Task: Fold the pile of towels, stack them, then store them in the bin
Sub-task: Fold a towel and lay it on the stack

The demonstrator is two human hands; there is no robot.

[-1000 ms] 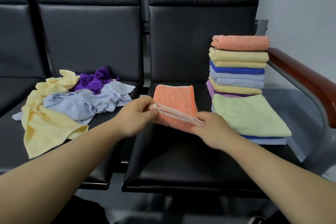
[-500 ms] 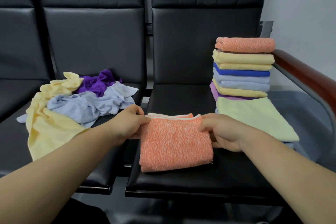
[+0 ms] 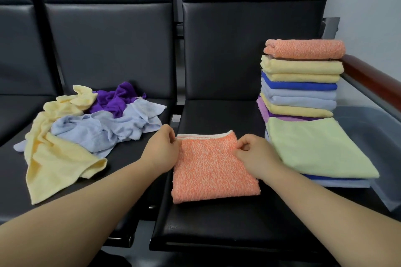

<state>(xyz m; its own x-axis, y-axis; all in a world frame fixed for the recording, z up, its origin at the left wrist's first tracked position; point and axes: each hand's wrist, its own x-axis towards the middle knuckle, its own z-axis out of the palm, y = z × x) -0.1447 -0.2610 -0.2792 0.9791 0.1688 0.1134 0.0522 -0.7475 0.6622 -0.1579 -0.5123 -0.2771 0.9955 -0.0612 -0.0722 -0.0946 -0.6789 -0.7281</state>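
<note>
Orange towel (image 3: 209, 169) flat, layered edge away — left fingers (image 3: 171, 137), right fingers (image 3: 244, 145) pinching far corners.

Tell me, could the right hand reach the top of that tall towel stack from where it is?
Probably yes. The right hand pinches the right edge of the orange towel, and the towel stack stands just beside it on the same seat, with nothing between; it would only need to rise.
</note>
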